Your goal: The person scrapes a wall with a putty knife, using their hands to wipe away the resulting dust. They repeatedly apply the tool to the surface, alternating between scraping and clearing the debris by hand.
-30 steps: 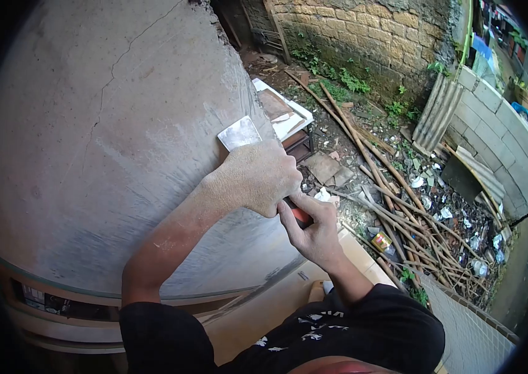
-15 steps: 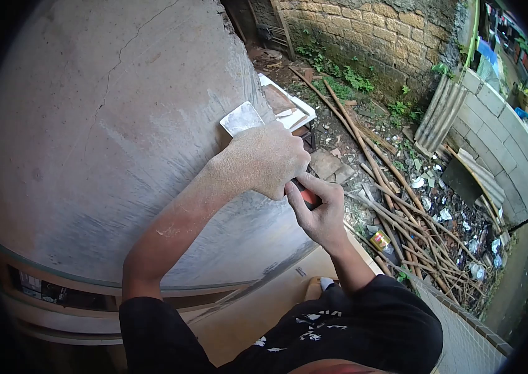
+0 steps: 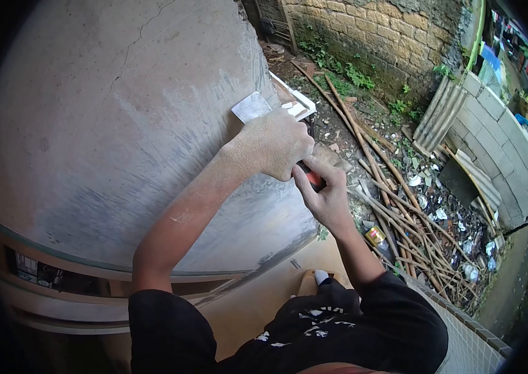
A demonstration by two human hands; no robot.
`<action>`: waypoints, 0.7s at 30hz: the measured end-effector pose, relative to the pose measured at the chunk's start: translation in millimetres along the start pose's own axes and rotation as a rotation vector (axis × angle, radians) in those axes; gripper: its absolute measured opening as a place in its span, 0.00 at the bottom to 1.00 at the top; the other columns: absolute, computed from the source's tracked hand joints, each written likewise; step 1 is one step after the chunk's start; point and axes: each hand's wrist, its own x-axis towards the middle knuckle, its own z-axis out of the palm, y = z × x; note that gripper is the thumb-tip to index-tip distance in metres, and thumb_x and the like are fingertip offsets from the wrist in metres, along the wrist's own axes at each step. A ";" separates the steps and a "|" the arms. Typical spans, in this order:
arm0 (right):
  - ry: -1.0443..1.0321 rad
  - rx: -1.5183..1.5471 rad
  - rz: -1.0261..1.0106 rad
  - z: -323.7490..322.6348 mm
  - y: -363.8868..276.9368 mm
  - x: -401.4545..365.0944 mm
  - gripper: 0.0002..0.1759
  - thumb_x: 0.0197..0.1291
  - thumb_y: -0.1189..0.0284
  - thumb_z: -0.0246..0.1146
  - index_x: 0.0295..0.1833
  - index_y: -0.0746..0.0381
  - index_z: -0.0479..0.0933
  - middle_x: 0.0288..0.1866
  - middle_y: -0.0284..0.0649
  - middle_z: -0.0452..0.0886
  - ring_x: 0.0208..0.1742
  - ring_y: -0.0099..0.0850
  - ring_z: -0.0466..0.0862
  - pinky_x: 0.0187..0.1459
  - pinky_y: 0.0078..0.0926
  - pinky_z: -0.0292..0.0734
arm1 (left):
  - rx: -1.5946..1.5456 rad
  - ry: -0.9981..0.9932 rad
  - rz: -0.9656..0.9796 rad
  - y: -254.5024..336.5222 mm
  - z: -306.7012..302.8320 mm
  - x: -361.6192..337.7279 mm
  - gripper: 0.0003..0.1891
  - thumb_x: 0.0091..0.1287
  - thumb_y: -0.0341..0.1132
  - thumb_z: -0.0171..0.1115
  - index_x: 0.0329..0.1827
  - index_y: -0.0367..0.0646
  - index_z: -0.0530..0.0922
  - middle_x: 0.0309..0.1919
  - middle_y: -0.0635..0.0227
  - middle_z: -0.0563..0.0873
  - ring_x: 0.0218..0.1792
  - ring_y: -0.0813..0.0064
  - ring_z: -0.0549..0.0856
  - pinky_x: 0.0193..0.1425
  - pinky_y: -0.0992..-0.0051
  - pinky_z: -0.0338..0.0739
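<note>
A scraper with a wide, flat metal blade (image 3: 252,107) lies at the wall's surface near its right edge; whether the blade touches cannot be made out. My left hand (image 3: 276,142), coated in pale dust, is closed over the scraper behind the blade. Just below it, my right hand (image 3: 325,190) grips the end of the red and black handle (image 3: 315,179) between thumb and fingers. Most of the handle is hidden by both hands. The grey wall (image 3: 170,137) shows scuffed streaks and a thin crack at upper left.
Below the wall runs a ledge with a recessed opening (image 3: 58,278). On the right, the ground holds a pile of bamboo poles (image 3: 394,209) and scattered rubbish. Behind stand a brick wall (image 3: 376,37), a corrugated sheet (image 3: 439,118) and a block wall (image 3: 500,137).
Both hands and the scraper have shifted slightly right and upward in the view. The wall and surroundings have also shifted a little as the camera moved. Both grips look the same.
</note>
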 end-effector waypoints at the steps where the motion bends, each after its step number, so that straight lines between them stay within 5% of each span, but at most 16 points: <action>1: -0.003 0.009 0.001 3.3 2.4 -5.0 0.10 0.57 0.77 0.64 0.43 0.71 0.80 0.24 0.45 0.80 0.25 0.26 0.79 0.29 0.22 0.71 | 0.011 0.014 -0.025 1.1 4.6 -2.2 0.13 0.39 0.39 0.71 0.23 0.39 0.85 0.24 0.56 0.85 0.28 0.62 0.87 0.36 0.67 0.82; 2: -0.007 0.018 0.001 5.8 2.9 -8.6 0.10 0.58 0.77 0.62 0.44 0.70 0.80 0.23 0.40 0.78 0.24 0.21 0.75 0.29 0.21 0.68 | 0.009 0.018 -0.029 0.9 8.7 -4.1 0.13 0.39 0.39 0.71 0.23 0.39 0.85 0.24 0.56 0.85 0.28 0.62 0.87 0.36 0.67 0.82; 10: 0.028 -0.081 -0.065 19.7 -5.4 -11.5 0.05 0.57 0.79 0.63 0.39 0.70 0.79 0.22 0.43 0.76 0.21 0.31 0.76 0.28 0.23 0.68 | 0.064 0.110 0.011 2.1 7.6 -17.0 0.10 0.34 0.38 0.70 0.19 0.43 0.84 0.18 0.61 0.84 0.23 0.64 0.85 0.32 0.69 0.81; 21: 0.139 0.063 -0.069 26.6 -8.8 26.3 0.06 0.57 0.80 0.63 0.40 0.70 0.80 0.18 0.38 0.75 0.19 0.21 0.72 0.24 0.20 0.65 | 0.148 0.113 0.069 -26.7 -21.2 -8.6 0.10 0.36 0.38 0.72 0.20 0.42 0.84 0.17 0.63 0.83 0.23 0.68 0.85 0.32 0.71 0.80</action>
